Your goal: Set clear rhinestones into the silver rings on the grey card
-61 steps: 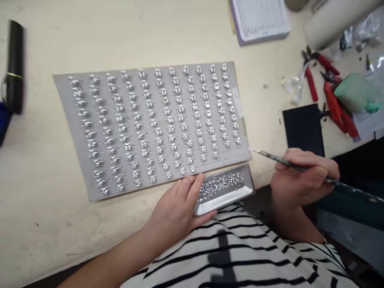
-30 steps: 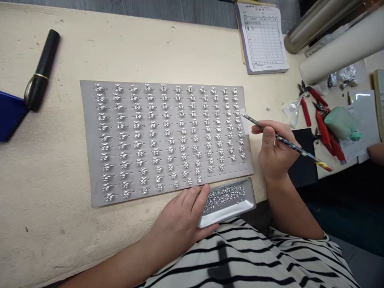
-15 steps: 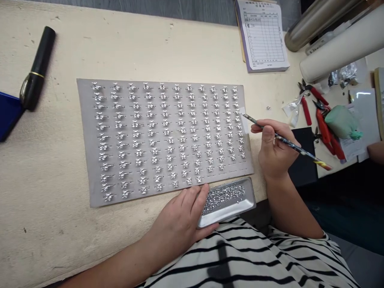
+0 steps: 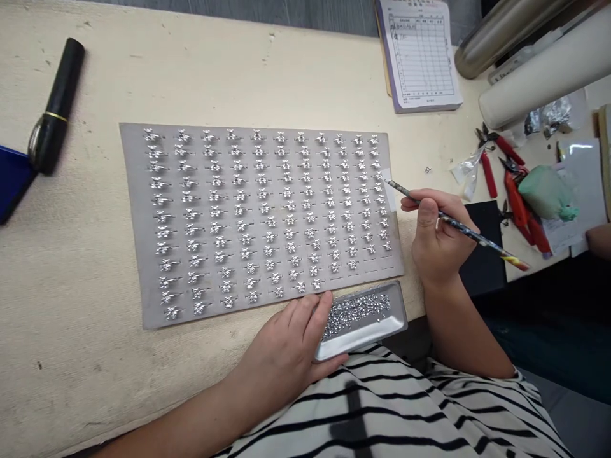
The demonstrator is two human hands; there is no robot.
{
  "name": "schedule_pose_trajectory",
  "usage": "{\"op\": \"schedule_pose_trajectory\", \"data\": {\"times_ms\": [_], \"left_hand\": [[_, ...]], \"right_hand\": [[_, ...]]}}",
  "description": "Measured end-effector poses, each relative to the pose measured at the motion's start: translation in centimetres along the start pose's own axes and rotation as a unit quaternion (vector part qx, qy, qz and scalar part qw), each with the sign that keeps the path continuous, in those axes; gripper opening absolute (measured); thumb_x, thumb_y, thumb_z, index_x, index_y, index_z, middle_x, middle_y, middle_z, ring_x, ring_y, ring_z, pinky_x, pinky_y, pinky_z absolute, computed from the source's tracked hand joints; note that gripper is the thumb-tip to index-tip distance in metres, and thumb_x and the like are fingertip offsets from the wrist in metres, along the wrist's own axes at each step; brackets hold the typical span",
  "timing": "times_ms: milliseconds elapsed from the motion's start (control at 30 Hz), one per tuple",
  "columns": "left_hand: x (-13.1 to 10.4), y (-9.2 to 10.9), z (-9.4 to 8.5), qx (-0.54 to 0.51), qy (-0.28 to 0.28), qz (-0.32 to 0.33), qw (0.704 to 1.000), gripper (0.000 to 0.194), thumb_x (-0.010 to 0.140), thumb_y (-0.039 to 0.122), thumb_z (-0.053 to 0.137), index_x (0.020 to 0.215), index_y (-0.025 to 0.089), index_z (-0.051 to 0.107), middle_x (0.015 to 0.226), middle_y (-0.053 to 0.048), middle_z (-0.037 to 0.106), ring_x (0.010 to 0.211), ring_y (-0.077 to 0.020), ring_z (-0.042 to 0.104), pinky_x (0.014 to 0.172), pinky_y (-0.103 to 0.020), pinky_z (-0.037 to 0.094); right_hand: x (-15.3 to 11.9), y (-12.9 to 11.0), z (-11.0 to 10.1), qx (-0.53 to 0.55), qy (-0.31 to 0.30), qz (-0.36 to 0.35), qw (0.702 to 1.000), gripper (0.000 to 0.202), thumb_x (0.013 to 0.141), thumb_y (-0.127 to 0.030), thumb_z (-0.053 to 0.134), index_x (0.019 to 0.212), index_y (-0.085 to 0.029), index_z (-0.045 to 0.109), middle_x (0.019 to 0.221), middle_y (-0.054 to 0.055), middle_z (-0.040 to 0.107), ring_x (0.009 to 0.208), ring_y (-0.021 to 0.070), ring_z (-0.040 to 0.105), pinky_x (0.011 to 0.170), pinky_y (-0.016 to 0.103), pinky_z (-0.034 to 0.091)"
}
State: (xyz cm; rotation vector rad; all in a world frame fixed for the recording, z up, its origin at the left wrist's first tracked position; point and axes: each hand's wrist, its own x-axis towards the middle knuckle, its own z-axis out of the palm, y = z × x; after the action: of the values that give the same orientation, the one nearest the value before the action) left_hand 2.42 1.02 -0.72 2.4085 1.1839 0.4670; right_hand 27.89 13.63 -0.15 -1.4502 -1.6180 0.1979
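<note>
A grey foam board [image 4: 136, 254] lies on the table, set with rows of small silver rings [image 4: 271, 221], each topped by a shiny figure-shaped front. My right hand [image 4: 439, 235] pinches a patterned pencil [image 4: 465, 234] between thumb and fingers. Its pale tip is at the rings near the board's right edge, too small to tell whether it touches. Below the board's lower edge, my left hand [image 4: 291, 340] grips the left end of a small metal tray [image 4: 367, 342], thumb along the near side. Many tiny clear stones [image 4: 356, 313] are heaped in the tray.
A form pad [image 4: 420, 60] lies at the back right. Red-handled pliers [image 4: 520, 203], a green pouch [image 4: 547, 191], a white roll [image 4: 544, 76] and a loose ring [image 4: 428, 170] are on the right. A black cylindrical object [image 4: 60, 102] lies at left. Another person's hand [image 4: 599, 242] shows at the right edge.
The view has shifted very slightly. Both hands, the pencil and the tray hold nearly the same places as before.
</note>
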Motion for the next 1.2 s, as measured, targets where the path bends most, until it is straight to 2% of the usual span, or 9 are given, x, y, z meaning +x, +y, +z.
{"op": "schedule_pose_trajectory", "data": {"times_ms": [300, 533, 1200], "left_hand": [[0.16, 0.01, -0.18, 0.019, 0.007, 0.011, 1.0, 0.068, 0.103, 0.06, 0.037, 0.138, 0.002, 0.047, 0.114, -0.018, 0.067, 0.1, -0.0261, 0.068, 0.082, -0.036, 0.062], [0.17, -0.07, -0.05, 0.019, 0.003, 0.011, 1.0, 0.069, 0.102, 0.06, 0.039, 0.138, 0.001, 0.045, 0.114, -0.019, 0.067, 0.101, -0.0272, 0.068, 0.083, -0.038, 0.062], [0.09, -0.03, -0.11, 0.012, -0.002, 0.008, 1.0, 0.069, 0.102, 0.06, 0.04, 0.139, 0.002, 0.046, 0.117, -0.019, 0.065, 0.103, -0.0274, 0.067, 0.085, -0.036, 0.061]], "right_hand": [[0.05, -0.02, -0.06, -0.006, -0.003, -0.004, 1.0, 0.019, 0.096, -0.033, 0.055, 0.101, -0.026, 0.073, 0.086, -0.002, 0.075, 0.08, 0.0124, 0.072, 0.077, 0.035, 0.058], [0.26, -0.14, -0.24, -0.035, -0.041, -0.035, 0.998, 0.021, 0.097, -0.031, 0.052, 0.101, -0.026, 0.072, 0.093, 0.0, 0.076, 0.089, 0.0147, 0.072, 0.085, 0.038, 0.056], [0.32, -0.07, -0.35, -0.035, -0.048, -0.039, 0.997, 0.021, 0.097, -0.029, 0.051, 0.1, -0.024, 0.071, 0.092, 0.001, 0.075, 0.089, 0.0149, 0.071, 0.084, 0.037, 0.055]]}}
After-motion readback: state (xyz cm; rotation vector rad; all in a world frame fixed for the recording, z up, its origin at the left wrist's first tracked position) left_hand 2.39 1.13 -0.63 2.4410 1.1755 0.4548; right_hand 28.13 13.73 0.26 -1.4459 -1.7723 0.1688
